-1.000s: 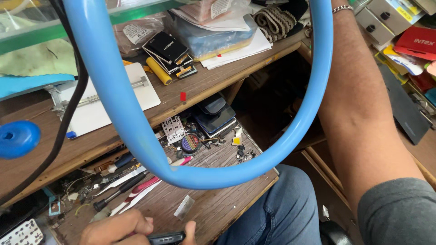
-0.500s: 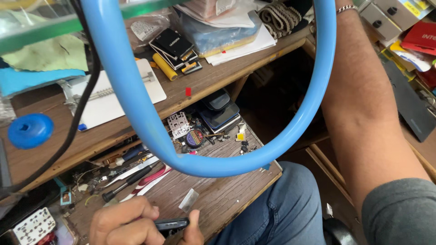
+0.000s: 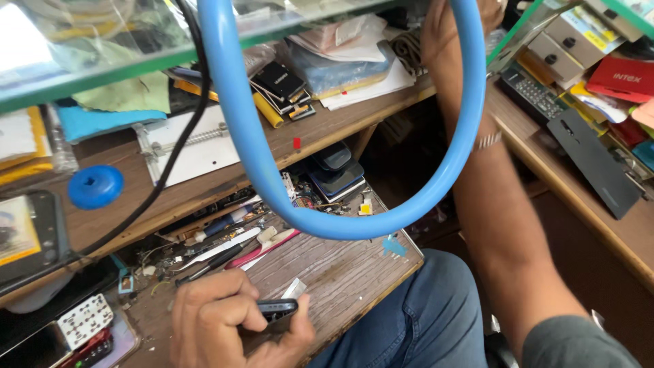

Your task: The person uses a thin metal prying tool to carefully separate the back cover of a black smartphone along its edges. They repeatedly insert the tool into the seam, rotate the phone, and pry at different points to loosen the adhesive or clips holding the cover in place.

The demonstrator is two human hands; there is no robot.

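1. The left hand is nearest, low over the worn wooden tabletop; its grip is clamped on a small dark phone, thumb on top and fingers curled beneath, so the phone sits edge-on just above the wood.
2. Just beside the phone lies a small silvery strip (what it is cannot be told).
3. To the left, at the tabletop's near corner, rests a white keypad piece on a red-edged device.
4. Further back lie loose tools: a white-handled blade, a pink tool and a blue-handled screwdriver, close together among wires.
5. Behind them stands a stack of dark phones.
6. A thick blue hose loops down in front of all this, hanging above the tabletop.
7. On the raised shelf beyond sit a blue round cap, a white ring binder and a pile of papers.
8. The right hand reaches furthest, up by the hose's right side near the top edge; its grip is cut off there, so I cannot tell whether it is closed.
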